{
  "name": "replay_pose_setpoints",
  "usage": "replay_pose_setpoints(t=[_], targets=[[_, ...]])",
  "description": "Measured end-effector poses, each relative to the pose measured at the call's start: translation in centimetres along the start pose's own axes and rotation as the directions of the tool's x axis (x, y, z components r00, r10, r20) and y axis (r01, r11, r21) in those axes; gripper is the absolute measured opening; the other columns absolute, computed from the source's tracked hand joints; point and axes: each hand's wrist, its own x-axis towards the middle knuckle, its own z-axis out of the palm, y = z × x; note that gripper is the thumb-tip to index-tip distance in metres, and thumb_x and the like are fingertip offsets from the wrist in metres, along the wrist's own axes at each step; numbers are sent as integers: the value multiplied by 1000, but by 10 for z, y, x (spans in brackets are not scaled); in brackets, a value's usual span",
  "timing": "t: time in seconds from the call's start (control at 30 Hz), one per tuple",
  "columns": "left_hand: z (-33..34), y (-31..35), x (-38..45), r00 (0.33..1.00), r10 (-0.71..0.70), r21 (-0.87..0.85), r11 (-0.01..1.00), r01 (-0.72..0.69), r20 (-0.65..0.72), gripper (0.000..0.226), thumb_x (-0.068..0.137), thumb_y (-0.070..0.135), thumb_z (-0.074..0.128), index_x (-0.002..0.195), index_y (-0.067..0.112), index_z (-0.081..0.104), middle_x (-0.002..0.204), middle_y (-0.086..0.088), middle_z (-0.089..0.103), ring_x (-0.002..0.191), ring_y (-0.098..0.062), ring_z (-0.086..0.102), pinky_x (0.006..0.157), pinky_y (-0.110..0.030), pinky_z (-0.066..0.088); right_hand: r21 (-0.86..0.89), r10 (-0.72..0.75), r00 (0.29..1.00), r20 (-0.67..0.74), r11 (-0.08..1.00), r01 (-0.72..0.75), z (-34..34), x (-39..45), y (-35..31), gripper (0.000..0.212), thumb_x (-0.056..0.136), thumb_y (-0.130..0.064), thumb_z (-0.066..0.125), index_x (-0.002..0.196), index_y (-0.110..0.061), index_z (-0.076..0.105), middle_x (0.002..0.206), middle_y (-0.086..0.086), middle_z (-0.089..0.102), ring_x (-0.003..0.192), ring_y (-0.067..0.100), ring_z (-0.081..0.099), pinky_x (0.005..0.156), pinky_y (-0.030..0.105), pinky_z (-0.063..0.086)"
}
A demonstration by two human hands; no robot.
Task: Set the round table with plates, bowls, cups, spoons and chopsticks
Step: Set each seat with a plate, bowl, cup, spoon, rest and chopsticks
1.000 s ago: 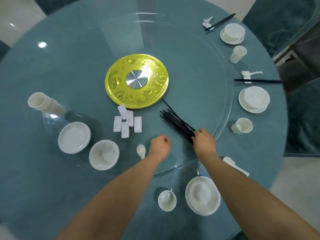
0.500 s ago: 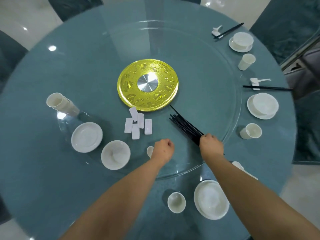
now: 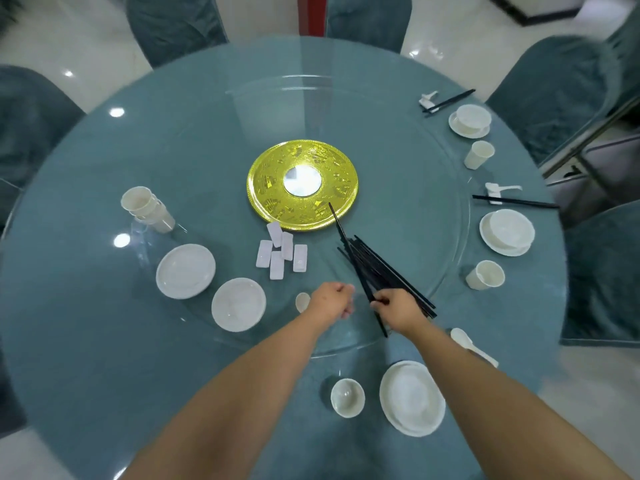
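A pile of black chopsticks [image 3: 381,268] lies on the glass turntable [image 3: 433,168], right of centre. My right hand [image 3: 398,306] pinches one or two chopsticks at the pile's near end; their tips point at the gold disc [image 3: 302,185]. My left hand [image 3: 332,301] hovers beside it, curled in a fist with nothing visible in it, next to a white spoon [image 3: 302,302]. Several white chopstick rests [image 3: 280,254] lie left of the pile. In front of me stand a small cup [image 3: 347,397], a bowl on a plate [image 3: 412,398] and a second spoon [image 3: 467,344].
On the left of the turntable are stacked cups [image 3: 145,209], stacked plates [image 3: 185,270] and a bowl [image 3: 238,304]. Two laid settings sit at the right rim: a plate [image 3: 507,232] with a cup [image 3: 485,275], and a far plate [image 3: 471,121]. Covered chairs [image 3: 554,98] ring the table.
My right hand has drawn chopsticks out of the pile towards me, and they now angle away from the rest. My left fist stays in place. The view has tilted up.
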Motion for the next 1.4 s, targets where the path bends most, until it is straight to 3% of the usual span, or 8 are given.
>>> replay_pose_setpoints(t=[0.1,0.23,0.43,0.57,0.83,1.07,1.23,1.4], targets=[[4,-2,-18,1000,-20,-222,975,24,19,28,99,32,52,96,6,62,78,-13,66,69,-27,58,62,-31,47,214,-18,987,157,977,-16,10,-30,-7,40,86,-12,64,54,-20,40,54,-4,33,53,12,30,53,27,26],[9,-20,-43,999,-35,-348,937,21,-33,22,98,24,55,104,4,61,69,-12,61,62,-24,54,53,-29,42,256,-31,977,210,966,-24,19,-69,-7,25,89,-12,61,66,-17,53,61,2,40,59,14,34,57,27,28],[17,-30,-72,988,-41,-417,908,-25,-148,18,98,16,55,82,9,59,66,-7,57,52,-15,51,42,-20,43,145,-42,980,192,989,14,21,-107,1,40,92,-9,57,57,-21,44,55,-7,39,54,10,33,54,25,27],[27,-32,-85,989,-26,-436,899,-40,-145,17,97,15,57,82,10,60,68,-10,59,56,-17,53,51,-22,48,40,-5,983,186,999,-3,18,-132,11,29,93,-9,54,66,-16,53,58,-5,48,55,9,42,55,21,34],[56,-34,-104,996,-11,-436,900,-30,-91,14,96,17,59,90,5,62,69,-10,59,59,-18,57,74,-32,58,-36,60,990,126,998,-56,7,-170,38,21,94,-13,51,91,-1,67,90,18,67,78,19,53,71,28,40],[89,-29,-107,996,52,-301,951,-69,-66,16,95,18,61,87,4,61,64,-11,65,56,-18,64,79,-37,60,-11,129,988,-86,991,-130,2,-182,56,27,94,-29,56,114,-18,69,105,4,72,97,22,65,85,29,48],[122,-27,-106,999,46,-265,963,-44,0,15,93,15,64,84,3,62,60,-12,66,53,-18,68,77,-38,60,-58,66,972,-227,995,-82,-4,-177,66,21,92,-29,58,91,-12,69,86,7,69,79,24,60,63,27,35],[147,-25,-102,999,23,-228,974,-13,40,18,91,15,65,86,-2,65,62,-13,62,56,-19,63,63,-30,56,-79,85,964,-254,991,-109,-10,-170,83,20,92,-24,58,82,-9,67,81,13,66,70,26,53,60,28,30]])
